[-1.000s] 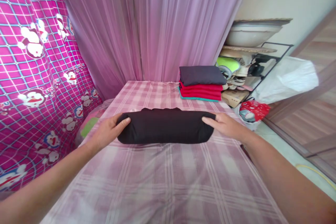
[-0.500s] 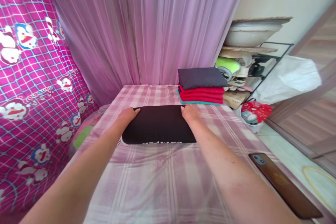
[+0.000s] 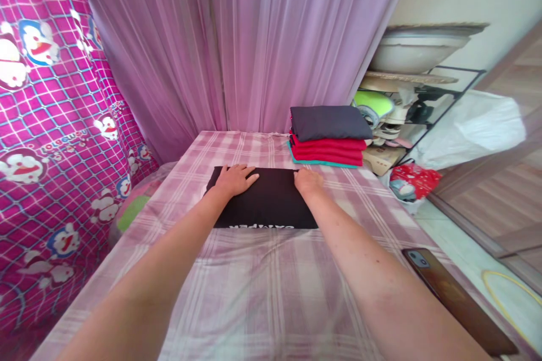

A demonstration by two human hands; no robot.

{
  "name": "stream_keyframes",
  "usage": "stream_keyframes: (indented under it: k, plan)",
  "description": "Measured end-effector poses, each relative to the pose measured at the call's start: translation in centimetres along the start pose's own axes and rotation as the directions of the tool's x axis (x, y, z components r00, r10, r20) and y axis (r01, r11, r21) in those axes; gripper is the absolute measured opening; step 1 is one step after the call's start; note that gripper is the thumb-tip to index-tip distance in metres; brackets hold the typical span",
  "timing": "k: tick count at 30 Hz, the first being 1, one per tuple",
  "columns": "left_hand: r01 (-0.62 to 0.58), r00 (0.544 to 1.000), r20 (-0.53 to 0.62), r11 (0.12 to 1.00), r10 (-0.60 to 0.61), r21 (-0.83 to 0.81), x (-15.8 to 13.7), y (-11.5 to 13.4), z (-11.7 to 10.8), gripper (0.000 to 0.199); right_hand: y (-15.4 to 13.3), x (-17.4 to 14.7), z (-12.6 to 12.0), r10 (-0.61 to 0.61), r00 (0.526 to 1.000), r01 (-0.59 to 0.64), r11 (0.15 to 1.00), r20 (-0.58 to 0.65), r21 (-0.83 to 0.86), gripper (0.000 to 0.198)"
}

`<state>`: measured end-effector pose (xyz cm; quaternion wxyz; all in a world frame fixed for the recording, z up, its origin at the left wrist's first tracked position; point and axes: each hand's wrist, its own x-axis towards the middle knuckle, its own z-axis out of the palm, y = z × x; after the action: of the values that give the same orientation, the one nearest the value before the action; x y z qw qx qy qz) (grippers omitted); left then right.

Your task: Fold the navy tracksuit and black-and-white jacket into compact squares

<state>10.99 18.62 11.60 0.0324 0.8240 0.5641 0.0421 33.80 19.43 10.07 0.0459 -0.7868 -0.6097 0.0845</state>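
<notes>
A folded black shirt (image 3: 266, 203) lies flat on the plaid cloth, with white lettering along its near edge. My left hand (image 3: 235, 180) rests palm down on its upper left part, fingers spread. At the far right corner, my right hand (image 3: 309, 181) has its fingers closed on the shirt's edge; the fingertips are partly hidden. Behind it, to the right, stands a stack of folded clothes: a dark grey piece (image 3: 330, 122) on top, red ones (image 3: 330, 150) under it and a teal one (image 3: 326, 163) at the bottom.
The plaid cloth (image 3: 237, 304) covers the surface, backed by a purple curtain (image 3: 262, 39). A phone (image 3: 457, 299) lies near the right edge. Beyond that edge are a rack with a basin (image 3: 423, 53), shoes and plastic bags (image 3: 474, 124). A pink patterned curtain (image 3: 51, 141) hangs at left.
My left hand has let go of the shirt's far left corner and moved right, onto its top. The shirt now lies flatter. My right hand stays at its corner.
</notes>
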Motion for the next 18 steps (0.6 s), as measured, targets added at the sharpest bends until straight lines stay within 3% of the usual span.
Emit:
stream_keyframes:
  k: [2,5,7,11,18]
  plan:
    - [0.011,1.000,0.011,1.000,-0.011,-0.004,-0.4,-0.3,1.0,0.058,-0.9,-0.7,-0.8,-0.018,0.998,0.018,1.000,-0.054,-0.008,0.045]
    - [0.003,1.000,0.022,1.000,-0.003,-0.004,-0.6,-0.9,1.6,0.059,-2.6,-1.7,-1.4,-0.239,0.959,0.240,0.971,-0.154,-0.014,0.050]
    - [0.003,1.000,0.024,1.000,-0.003,-0.008,-0.6,-1.0,1.6,0.059,-3.6,-2.2,-1.0,-0.358,0.929,0.358,0.934,-0.098,-0.013,0.053]
    - [0.016,1.000,0.021,0.998,-0.015,-0.055,-0.5,-0.8,1.7,0.059,-4.2,-2.4,0.9,-0.310,0.947,0.308,0.951,0.085,0.039,0.058]
    - [0.047,0.999,-0.005,0.991,-0.048,-0.126,-0.8,-1.0,3.2,0.055,-3.7,-2.6,2.9,-0.304,0.950,0.304,0.953,0.076,0.012,0.060]
